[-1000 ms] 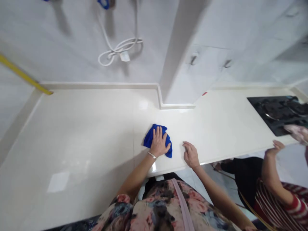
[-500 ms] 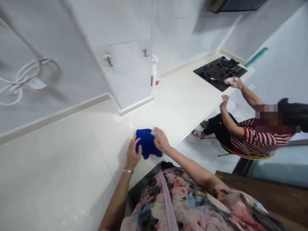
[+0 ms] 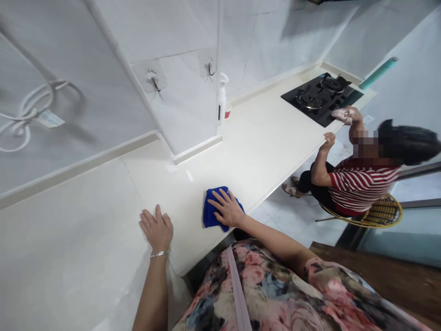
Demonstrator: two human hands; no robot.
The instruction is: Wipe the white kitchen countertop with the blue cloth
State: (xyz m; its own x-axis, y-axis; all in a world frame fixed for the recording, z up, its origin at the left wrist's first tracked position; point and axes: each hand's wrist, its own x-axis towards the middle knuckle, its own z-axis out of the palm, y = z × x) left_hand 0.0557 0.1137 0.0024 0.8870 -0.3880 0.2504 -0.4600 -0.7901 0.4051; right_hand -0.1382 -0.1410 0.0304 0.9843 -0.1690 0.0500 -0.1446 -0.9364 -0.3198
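A blue cloth (image 3: 211, 208) lies folded on the pale countertop (image 3: 186, 184), near its front edge. My right hand (image 3: 230, 210) rests flat on top of the cloth, fingers spread and covering its right part. To the left, my left hand (image 3: 157, 230) lies palm down on the bare counter, its fingers stretched out and holding nothing. A bracelet (image 3: 159, 253) circles the left wrist, well apart from the cloth.
Against the wall stands a white spray bottle (image 3: 222, 99) beside a small red-and-white container (image 3: 227, 111). At the far right a seated person (image 3: 365, 179) holds a pale cloth (image 3: 342, 115) at the edge of a black gas hob (image 3: 320, 99). A wall corner (image 3: 177, 158) juts over the counter.
My left hand has left the blue cloth and moved left onto the counter. The cloth is now folded smaller, with my right hand flat on it. The seated person leans closer to the counter.
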